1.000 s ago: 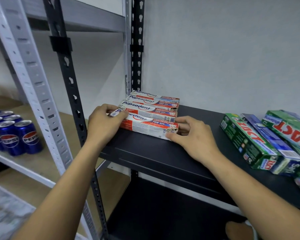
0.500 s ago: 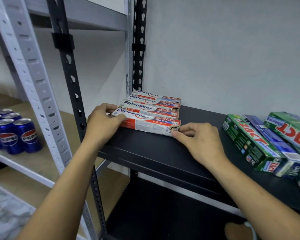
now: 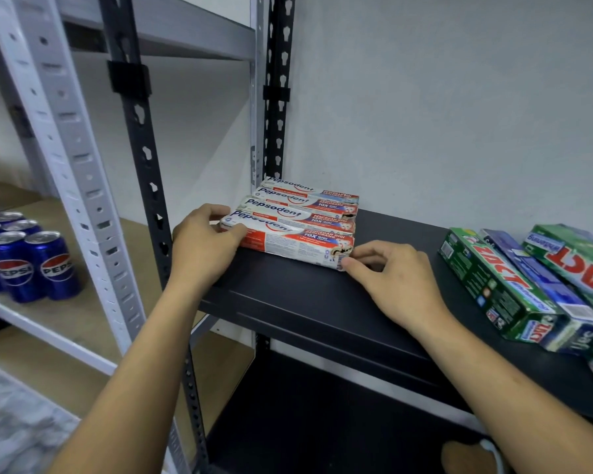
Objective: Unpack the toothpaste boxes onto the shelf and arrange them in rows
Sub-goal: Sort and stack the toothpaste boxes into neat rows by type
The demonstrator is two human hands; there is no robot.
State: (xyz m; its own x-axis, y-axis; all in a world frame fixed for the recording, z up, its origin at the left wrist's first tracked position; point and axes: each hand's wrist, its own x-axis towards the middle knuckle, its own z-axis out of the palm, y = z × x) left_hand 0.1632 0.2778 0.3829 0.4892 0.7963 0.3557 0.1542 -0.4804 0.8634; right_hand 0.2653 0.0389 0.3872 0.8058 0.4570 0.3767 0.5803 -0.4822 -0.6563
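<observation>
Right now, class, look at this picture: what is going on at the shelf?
A person is stocking a black shelf with toothpaste. The left hand grips the left end of the front box and the right hand pinches its right end, apparently squaring it against the red-and-white boxes behind it. Green and blue boxes lie further right on the same shelf; soda cans stand on the rack to the left.
</observation>
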